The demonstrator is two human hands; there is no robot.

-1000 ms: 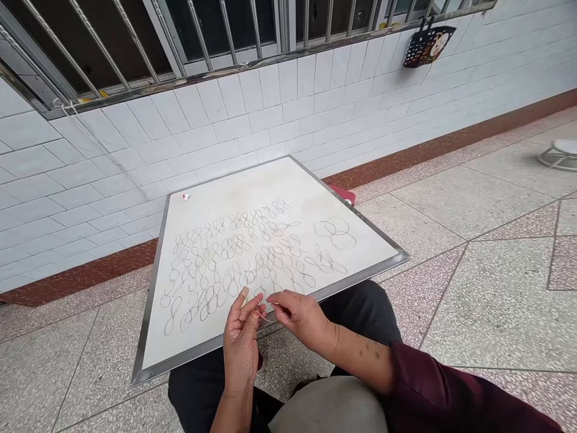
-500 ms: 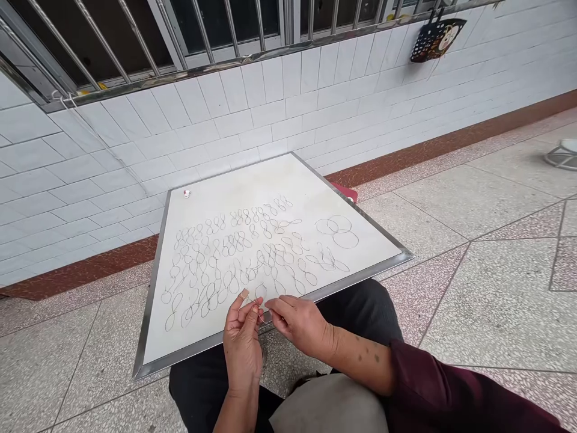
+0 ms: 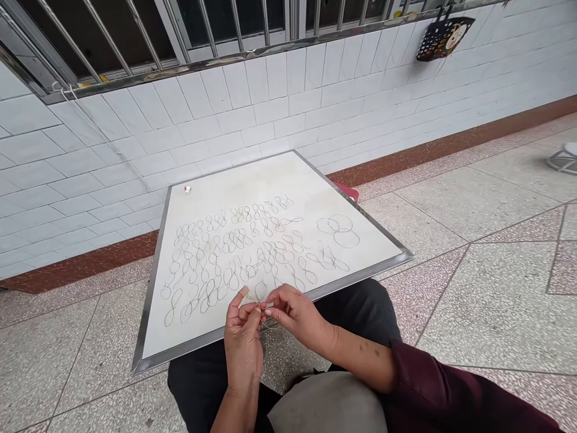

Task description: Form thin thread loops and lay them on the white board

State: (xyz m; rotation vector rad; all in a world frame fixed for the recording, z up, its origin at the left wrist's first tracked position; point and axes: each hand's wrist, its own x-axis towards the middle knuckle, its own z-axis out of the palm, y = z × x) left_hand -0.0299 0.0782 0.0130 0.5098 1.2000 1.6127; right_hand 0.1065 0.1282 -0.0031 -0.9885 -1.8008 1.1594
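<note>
The only container I can make out is the dark, perforated basket (image 3: 444,41), hanging by its handles against the tiled wall (image 3: 265,111) below the window bars (image 3: 234,24); I cannot tell what is in it. The thin strand (image 3: 270,328) is between my hands, just above the near edge of the desk (image 3: 256,171). Its upper part slants from a raised finger of my left hand (image 3: 243,349), tipped with a tan covering, down and rightward to my pinched fingertips, so the long axis of that part runs from far left to near right. Below the pinch it bends into a slack curve bulging toward me; where its ends point is too fine to tell. My left grip is closed, thumb against fingertip on the strand, the other fingers loosely spread. My right hand (image 3: 304,316) comes in from the side, thumb and forefinger closed on the strand just beside the left fingertips. On the desk lie rows of thin loops (image 3: 172,307), many twisted into figure-eights, with three overlapping rings (image 3: 347,239) toward the right. A small white-and-red item (image 3: 187,190) sits near the far left corner.
</note>
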